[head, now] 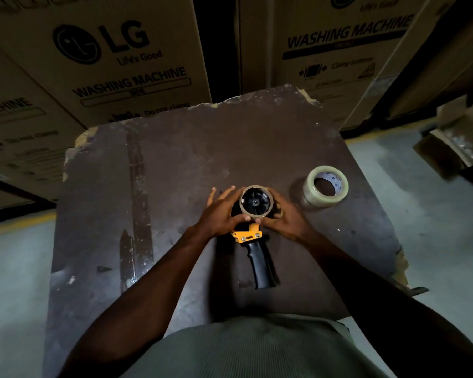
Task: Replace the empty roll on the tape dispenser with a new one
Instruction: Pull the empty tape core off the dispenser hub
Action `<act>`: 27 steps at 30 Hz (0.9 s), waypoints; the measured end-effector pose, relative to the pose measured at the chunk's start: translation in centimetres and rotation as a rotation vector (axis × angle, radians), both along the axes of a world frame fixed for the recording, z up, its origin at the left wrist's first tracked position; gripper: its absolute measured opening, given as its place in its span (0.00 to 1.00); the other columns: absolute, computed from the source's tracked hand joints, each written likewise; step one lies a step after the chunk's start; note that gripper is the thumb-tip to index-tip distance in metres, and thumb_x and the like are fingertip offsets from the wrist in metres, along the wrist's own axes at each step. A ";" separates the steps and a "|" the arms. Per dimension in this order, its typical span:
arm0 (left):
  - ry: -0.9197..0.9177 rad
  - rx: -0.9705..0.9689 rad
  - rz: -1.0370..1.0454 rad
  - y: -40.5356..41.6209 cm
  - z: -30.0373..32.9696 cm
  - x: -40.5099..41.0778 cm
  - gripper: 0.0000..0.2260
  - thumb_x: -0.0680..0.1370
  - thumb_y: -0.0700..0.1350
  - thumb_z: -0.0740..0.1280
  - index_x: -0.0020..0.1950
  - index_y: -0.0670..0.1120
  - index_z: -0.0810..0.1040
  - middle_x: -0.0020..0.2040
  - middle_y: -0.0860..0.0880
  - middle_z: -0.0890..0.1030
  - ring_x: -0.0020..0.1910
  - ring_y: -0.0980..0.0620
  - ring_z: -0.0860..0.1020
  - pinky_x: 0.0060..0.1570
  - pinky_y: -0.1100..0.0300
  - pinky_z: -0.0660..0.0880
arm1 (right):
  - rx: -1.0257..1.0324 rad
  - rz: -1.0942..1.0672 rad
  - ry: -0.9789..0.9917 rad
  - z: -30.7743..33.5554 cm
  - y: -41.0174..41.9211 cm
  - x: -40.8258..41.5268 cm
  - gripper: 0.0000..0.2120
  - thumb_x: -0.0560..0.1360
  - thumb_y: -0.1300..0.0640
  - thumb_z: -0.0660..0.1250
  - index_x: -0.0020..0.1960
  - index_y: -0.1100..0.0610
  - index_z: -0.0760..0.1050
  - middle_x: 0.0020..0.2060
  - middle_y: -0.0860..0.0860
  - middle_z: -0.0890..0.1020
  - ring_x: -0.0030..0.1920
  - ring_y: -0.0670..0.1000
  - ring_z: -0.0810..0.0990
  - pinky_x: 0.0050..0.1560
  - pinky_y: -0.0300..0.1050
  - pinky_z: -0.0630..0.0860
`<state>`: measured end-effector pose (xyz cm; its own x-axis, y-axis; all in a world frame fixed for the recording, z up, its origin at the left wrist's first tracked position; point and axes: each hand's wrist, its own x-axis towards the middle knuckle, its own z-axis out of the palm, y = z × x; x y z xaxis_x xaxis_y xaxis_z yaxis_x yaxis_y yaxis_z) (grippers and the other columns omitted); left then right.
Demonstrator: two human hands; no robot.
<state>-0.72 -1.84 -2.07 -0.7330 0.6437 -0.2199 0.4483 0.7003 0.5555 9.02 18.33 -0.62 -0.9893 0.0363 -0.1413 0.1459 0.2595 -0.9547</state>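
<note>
Washing machine cartons (115, 58): stacked behind | table (175, 165): dark, worn top | tape dispenser (253, 241): lying mid-table, handle toward person | new tape roll (325, 186): flat, right of dispenser, apart | empty roll (256, 201): on hub | left hand (220, 214), right hand (286, 215): both clasping empty roll's sides

Worn dark brown board (175, 159) with chipped pale edges as work surface, large cardboard cartons (115, 58) printed LG washing machine stacked behind, grey concrete floor (421, 219), small open taped cardboard box (453, 148) at right
</note>
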 end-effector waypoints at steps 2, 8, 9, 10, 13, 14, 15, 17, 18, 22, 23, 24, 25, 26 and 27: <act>-0.009 0.023 0.004 -0.1 0.1 0.2 0.38 0.72 0.65 0.63 0.78 0.52 0.57 0.78 0.48 0.64 0.79 0.54 0.54 0.75 0.45 0.36 | -0.016 -0.003 -0.002 0.0 0.1 0.0 0.33 0.70 0.56 0.79 0.70 0.45 0.70 0.65 0.48 0.80 0.66 0.49 0.79 0.66 0.61 0.76; -0.058 0.081 0.011 -0.2 0.1 0.2 0.36 0.73 0.65 0.63 0.78 0.56 0.55 0.77 0.53 0.64 0.78 0.53 0.55 0.74 0.43 0.35 | 0.041 -0.003 -0.015 0.4 0.2 -0.4 0.33 0.68 0.50 0.80 0.69 0.42 0.71 0.63 0.47 0.80 0.63 0.51 0.81 0.62 0.63 0.78; -0.063 0.083 0.006 -0.2 0.2 0.2 0.36 0.74 0.65 0.63 0.78 0.56 0.55 0.77 0.54 0.64 0.79 0.54 0.55 0.73 0.44 0.35 | 0.045 -0.004 -0.015 0.4 0.3 -0.4 0.33 0.68 0.49 0.80 0.69 0.43 0.71 0.63 0.47 0.80 0.63 0.51 0.81 0.62 0.63 0.78; -0.068 0.088 0.002 -0.1 0.3 0.2 0.36 0.74 0.65 0.63 0.78 0.55 0.55 0.77 0.54 0.64 0.79 0.54 0.54 0.73 0.45 0.34 | 0.045 -0.008 -0.013 0.3 0.4 -0.4 0.34 0.68 0.49 0.81 0.69 0.44 0.71 0.63 0.48 0.80 0.63 0.52 0.81 0.62 0.63 0.78; -0.084 0.099 -0.007 -0.1 0.6 0.3 0.36 0.75 0.63 0.64 0.78 0.54 0.54 0.78 0.54 0.63 0.79 0.55 0.53 0.73 0.45 0.34 | 0.061 -0.015 -0.011 0.2 0.5 -0.3 0.34 0.68 0.49 0.81 0.70 0.46 0.71 0.63 0.49 0.80 0.64 0.52 0.80 0.62 0.63 0.78; -0.089 0.101 -0.009 -0.2 0.7 0.3 0.36 0.75 0.63 0.64 0.78 0.54 0.54 0.78 0.54 0.62 0.79 0.55 0.53 0.73 0.45 0.34 | 0.064 -0.014 -0.014 0.2 0.5 -0.3 0.34 0.68 0.49 0.81 0.70 0.46 0.71 0.64 0.49 0.80 0.64 0.52 0.80 0.62 0.63 0.77; -0.094 0.101 -0.011 -0.3 0.7 0.3 0.36 0.75 0.63 0.64 0.78 0.55 0.54 0.78 0.54 0.62 0.79 0.55 0.53 0.73 0.44 0.34 | 0.066 -0.012 -0.019 0.2 0.5 -0.3 0.34 0.67 0.48 0.81 0.70 0.45 0.71 0.64 0.49 0.80 0.64 0.52 0.80 0.63 0.62 0.77; -0.097 0.095 -0.016 -0.3 0.8 0.3 0.36 0.75 0.64 0.63 0.79 0.55 0.53 0.78 0.55 0.62 0.79 0.56 0.53 0.74 0.43 0.34 | 0.068 -0.009 -0.026 0.1 0.6 -0.3 0.34 0.67 0.48 0.81 0.70 0.46 0.71 0.64 0.49 0.81 0.64 0.52 0.80 0.63 0.62 0.77; -0.098 0.092 -0.016 -0.3 0.9 0.2 0.36 0.75 0.65 0.63 0.79 0.55 0.53 0.78 0.55 0.62 0.79 0.56 0.52 0.74 0.43 0.34 | 0.068 -0.008 -0.026 0.1 0.7 -0.3 0.34 0.67 0.48 0.81 0.70 0.46 0.71 0.64 0.49 0.81 0.64 0.52 0.80 0.64 0.63 0.77; -0.099 0.076 -0.014 -0.5 1.2 0.4 0.36 0.76 0.63 0.63 0.79 0.55 0.52 0.79 0.55 0.60 0.79 0.57 0.50 0.73 0.44 0.34 | 0.063 -0.004 -0.022 0.5 0.6 -0.4 0.34 0.67 0.48 0.81 0.69 0.47 0.71 0.63 0.50 0.81 0.64 0.52 0.80 0.65 0.63 0.76; -0.100 0.072 -0.014 -0.5 1.2 0.4 0.36 0.76 0.63 0.63 0.79 0.55 0.52 0.79 0.54 0.59 0.79 0.57 0.49 0.73 0.44 0.34 | 0.062 -0.006 -0.020 0.6 0.6 -0.4 0.34 0.67 0.48 0.81 0.69 0.47 0.72 0.63 0.50 0.81 0.64 0.52 0.80 0.65 0.63 0.76; -0.102 0.067 -0.015 -0.4 1.2 0.5 0.36 0.76 0.63 0.62 0.79 0.55 0.51 0.79 0.54 0.59 0.79 0.57 0.49 0.73 0.44 0.34 | 0.058 -0.009 -0.019 0.7 0.6 -0.4 0.33 0.67 0.48 0.82 0.68 0.47 0.72 0.63 0.50 0.81 0.64 0.52 0.80 0.65 0.63 0.76; -0.105 0.065 -0.017 -0.4 1.2 0.5 0.36 0.76 0.63 0.62 0.79 0.55 0.51 0.79 0.54 0.59 0.79 0.57 0.49 0.73 0.45 0.34 | 0.050 -0.011 -0.021 0.8 0.7 -0.3 0.33 0.67 0.49 0.82 0.68 0.48 0.72 0.63 0.50 0.81 0.64 0.52 0.81 0.64 0.63 0.76; -0.111 0.067 -0.021 -0.3 1.3 0.5 0.36 0.76 0.63 0.62 0.79 0.55 0.51 0.79 0.54 0.59 0.79 0.57 0.49 0.73 0.45 0.34 | 0.044 -0.013 -0.027 0.8 0.7 -0.3 0.33 0.67 0.50 0.82 0.68 0.48 0.72 0.62 0.50 0.82 0.64 0.52 0.81 0.64 0.63 0.76; -0.116 0.070 -0.026 -0.3 1.3 0.5 0.36 0.77 0.63 0.62 0.79 0.56 0.50 0.79 0.54 0.59 0.79 0.57 0.49 0.73 0.44 0.34 | 0.037 -0.016 -0.036 0.7 0.8 -0.2 0.33 0.67 0.50 0.82 0.67 0.48 0.72 0.62 0.51 0.82 0.64 0.52 0.81 0.64 0.63 0.76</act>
<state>-0.25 -2.10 -0.74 -0.6880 0.6788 -0.2566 0.3954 0.6472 0.6518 8.80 19.11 0.10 -0.9828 0.0575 -0.1755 0.1847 0.2919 -0.9385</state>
